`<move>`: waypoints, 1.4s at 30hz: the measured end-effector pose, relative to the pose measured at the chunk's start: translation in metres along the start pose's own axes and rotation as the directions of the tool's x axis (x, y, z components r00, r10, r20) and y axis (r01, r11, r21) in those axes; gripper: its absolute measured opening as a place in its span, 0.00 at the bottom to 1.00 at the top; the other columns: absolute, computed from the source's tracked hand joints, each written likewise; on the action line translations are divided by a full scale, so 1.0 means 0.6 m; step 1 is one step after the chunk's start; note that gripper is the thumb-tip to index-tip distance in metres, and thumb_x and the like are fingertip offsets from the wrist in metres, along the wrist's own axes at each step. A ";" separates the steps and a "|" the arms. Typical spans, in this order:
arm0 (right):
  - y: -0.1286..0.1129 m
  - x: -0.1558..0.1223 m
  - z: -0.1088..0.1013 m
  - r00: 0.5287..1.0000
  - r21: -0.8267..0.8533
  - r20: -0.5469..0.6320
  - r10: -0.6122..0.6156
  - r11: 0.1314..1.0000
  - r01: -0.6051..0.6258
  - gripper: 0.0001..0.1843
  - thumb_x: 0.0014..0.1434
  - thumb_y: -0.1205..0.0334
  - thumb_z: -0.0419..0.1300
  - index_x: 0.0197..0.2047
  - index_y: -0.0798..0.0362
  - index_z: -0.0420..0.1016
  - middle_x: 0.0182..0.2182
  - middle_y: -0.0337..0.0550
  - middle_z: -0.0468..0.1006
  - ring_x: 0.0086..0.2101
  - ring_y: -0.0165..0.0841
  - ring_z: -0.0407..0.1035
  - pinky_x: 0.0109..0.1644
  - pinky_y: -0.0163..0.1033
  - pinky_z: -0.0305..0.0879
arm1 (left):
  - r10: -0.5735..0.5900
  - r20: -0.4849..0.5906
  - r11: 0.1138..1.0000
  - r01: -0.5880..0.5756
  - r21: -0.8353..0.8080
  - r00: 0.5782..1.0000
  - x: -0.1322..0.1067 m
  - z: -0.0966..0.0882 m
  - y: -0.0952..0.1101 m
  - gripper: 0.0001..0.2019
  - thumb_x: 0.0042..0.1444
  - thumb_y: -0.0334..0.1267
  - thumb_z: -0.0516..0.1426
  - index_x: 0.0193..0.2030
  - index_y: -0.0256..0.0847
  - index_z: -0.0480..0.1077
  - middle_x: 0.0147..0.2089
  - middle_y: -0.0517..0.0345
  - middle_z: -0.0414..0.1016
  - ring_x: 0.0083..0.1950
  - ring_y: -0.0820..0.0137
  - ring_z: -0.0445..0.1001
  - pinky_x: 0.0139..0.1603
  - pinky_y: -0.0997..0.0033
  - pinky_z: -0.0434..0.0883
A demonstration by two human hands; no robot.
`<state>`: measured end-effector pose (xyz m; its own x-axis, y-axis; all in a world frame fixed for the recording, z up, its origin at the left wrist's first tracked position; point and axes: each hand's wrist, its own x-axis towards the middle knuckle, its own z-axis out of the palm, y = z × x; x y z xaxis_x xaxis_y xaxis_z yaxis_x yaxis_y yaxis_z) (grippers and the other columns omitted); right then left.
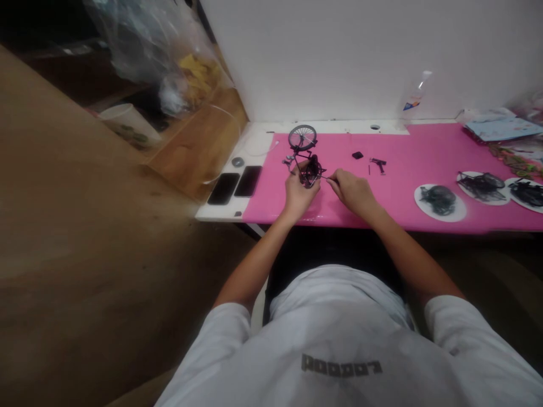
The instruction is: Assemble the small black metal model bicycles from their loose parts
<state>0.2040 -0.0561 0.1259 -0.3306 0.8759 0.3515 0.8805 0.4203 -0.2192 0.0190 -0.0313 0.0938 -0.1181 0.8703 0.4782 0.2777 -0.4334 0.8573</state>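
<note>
A small black model bicycle [302,154] is held over the pink tabletop, its spoked wheel [302,137] pointing away from me. My left hand [299,193] is closed around the near end of its frame, close to the dark round parts there. My right hand [351,191] pinches a thin rod-like tool [326,178], whose tip reaches the near end of the bicycle. What exactly the tip touches is too small to tell. Right of the hands lie a small black pistol-shaped piece [378,164] and a black square piece [357,155].
White plates [462,213] with dark wire-like parts stand at the right. Two dark phones [223,189] lie at the table's left end. Beyond are a clear bottle [418,93] and packets [500,129]. A white wall rises behind; a wooden box [199,147] stands left.
</note>
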 end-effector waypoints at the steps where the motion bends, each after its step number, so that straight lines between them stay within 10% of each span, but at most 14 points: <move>1: 0.001 0.000 0.000 1.000 0.001 -0.001 0.009 1.000 -0.009 0.24 0.83 0.48 0.43 0.51 0.54 0.73 0.45 0.56 0.85 0.40 0.44 0.77 0.35 0.42 0.51 | -0.001 0.004 1.000 0.001 -0.005 1.000 0.000 0.000 0.000 0.26 0.56 0.29 0.70 0.61 0.43 0.73 0.58 0.48 0.85 0.56 0.60 0.86 0.62 0.59 0.82; 14: 0.026 0.005 0.023 0.994 0.157 -0.032 0.109 0.982 -0.103 0.27 0.82 0.41 0.42 0.48 0.51 0.73 0.37 0.49 0.84 0.32 0.41 0.74 0.36 0.40 0.54 | -0.021 0.035 1.000 0.021 0.000 0.999 -0.009 0.010 -0.006 0.27 0.57 0.29 0.69 0.62 0.41 0.73 0.58 0.47 0.85 0.52 0.62 0.86 0.55 0.63 0.83; 26: 0.042 0.007 0.017 0.984 -0.013 -0.012 -0.178 0.984 0.178 0.23 0.83 0.51 0.46 0.51 0.53 0.79 0.48 0.57 0.85 0.51 0.46 0.76 0.42 0.42 0.62 | 0.034 0.036 0.999 -0.035 0.028 0.999 0.004 -0.001 -0.007 0.27 0.53 0.25 0.68 0.60 0.42 0.75 0.56 0.48 0.86 0.53 0.61 0.86 0.58 0.62 0.83; 32: 0.022 0.002 0.019 1.000 0.089 -0.003 -0.010 0.996 0.010 0.28 0.82 0.46 0.45 0.46 0.53 0.82 0.39 0.52 0.87 0.38 0.41 0.78 0.38 0.40 0.59 | 0.010 0.042 1.000 -0.009 -0.008 0.999 0.005 -0.002 -0.010 0.28 0.52 0.26 0.69 0.61 0.42 0.74 0.56 0.48 0.86 0.50 0.63 0.86 0.52 0.66 0.83; 37: 0.005 -0.003 0.013 0.988 0.630 0.121 0.098 0.762 -0.153 0.33 0.79 0.33 0.45 0.37 0.49 0.74 0.19 0.38 0.74 0.23 0.36 0.71 0.38 0.40 0.68 | 0.007 0.051 1.000 -0.006 -0.024 0.999 -0.002 0.003 -0.012 0.28 0.54 0.28 0.69 0.62 0.42 0.74 0.56 0.48 0.85 0.49 0.64 0.86 0.52 0.64 0.83; 42: 0.002 0.003 0.020 0.955 0.801 0.251 0.158 0.520 -0.296 0.36 0.72 0.23 0.50 0.33 0.48 0.69 0.14 0.34 0.67 0.17 0.33 0.64 0.28 0.39 0.66 | 0.046 0.060 0.999 -0.046 0.008 0.997 -0.005 0.006 -0.016 0.29 0.55 0.28 0.68 0.64 0.42 0.74 0.56 0.47 0.85 0.49 0.63 0.86 0.54 0.63 0.83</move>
<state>0.2002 -0.0512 0.1153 -0.2617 0.9624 0.0729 0.2837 0.1489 -0.9473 0.0204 -0.0289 0.0835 -0.0481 0.8621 0.5045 0.2904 -0.4712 0.8329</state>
